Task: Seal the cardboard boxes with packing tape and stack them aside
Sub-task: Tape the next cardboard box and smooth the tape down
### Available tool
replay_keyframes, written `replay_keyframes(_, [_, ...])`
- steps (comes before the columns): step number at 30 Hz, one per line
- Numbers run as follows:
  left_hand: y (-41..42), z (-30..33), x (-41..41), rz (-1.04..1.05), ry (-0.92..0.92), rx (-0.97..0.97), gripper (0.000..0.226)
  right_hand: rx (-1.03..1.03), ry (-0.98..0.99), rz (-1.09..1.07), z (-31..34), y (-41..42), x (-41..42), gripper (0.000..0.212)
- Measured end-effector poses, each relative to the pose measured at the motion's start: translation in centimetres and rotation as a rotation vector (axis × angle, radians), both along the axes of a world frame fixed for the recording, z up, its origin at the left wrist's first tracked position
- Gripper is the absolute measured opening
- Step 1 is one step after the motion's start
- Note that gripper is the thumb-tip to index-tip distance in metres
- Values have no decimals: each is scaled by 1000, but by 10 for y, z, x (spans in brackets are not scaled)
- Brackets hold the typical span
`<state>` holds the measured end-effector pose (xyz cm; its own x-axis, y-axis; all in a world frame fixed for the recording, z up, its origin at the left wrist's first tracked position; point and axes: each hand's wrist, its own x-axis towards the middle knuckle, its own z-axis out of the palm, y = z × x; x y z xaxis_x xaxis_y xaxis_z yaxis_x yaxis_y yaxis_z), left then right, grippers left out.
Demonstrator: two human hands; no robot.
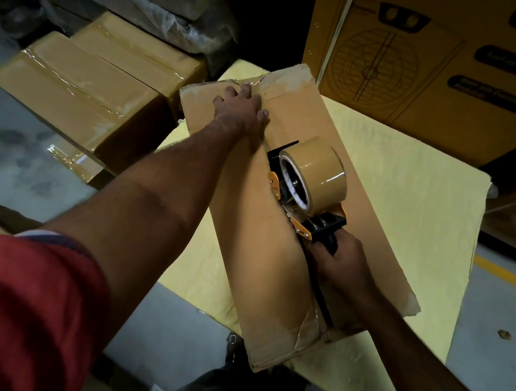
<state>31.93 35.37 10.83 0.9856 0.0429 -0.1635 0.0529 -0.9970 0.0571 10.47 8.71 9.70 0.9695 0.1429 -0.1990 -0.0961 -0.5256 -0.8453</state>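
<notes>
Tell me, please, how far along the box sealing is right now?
Done: two taped boxes sit aside on the floor. In hand: the left hand presses the far end of the seam on the box on the table, while the right hand grips the tape gun at mid-seam. Left: tape the near half, cut, and move it aside.

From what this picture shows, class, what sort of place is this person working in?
Probably a warehouse or packing area: taped boxes stacked aside on a concrete floor, a large printed carton, and plastic-wrapped goods behind.

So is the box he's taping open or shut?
Shut. The box's flaps lie flat and meet along the middle; the left hand presses them down while the right hand holds the tape dispenser on the seam.
</notes>
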Motion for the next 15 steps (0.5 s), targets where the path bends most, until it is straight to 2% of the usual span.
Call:
replay_keyframes(1, [-3,-2,-1,14,11,10,60,-10,8,13,-3,-1,-2,2])
replay_keyframes(4, [-11,-9,-8,21,23,51,78,-30,32,28,-6,-4,-5,10])
replay_keyframes(11, [-10,-17,-19,15,44,-12,86,20,91,-71,-10,-7,-17,8])
replay_keyframes(15, [-12,-24,-28,-8,61,3,93,-15,100,-55,-13,-6,-19,8])
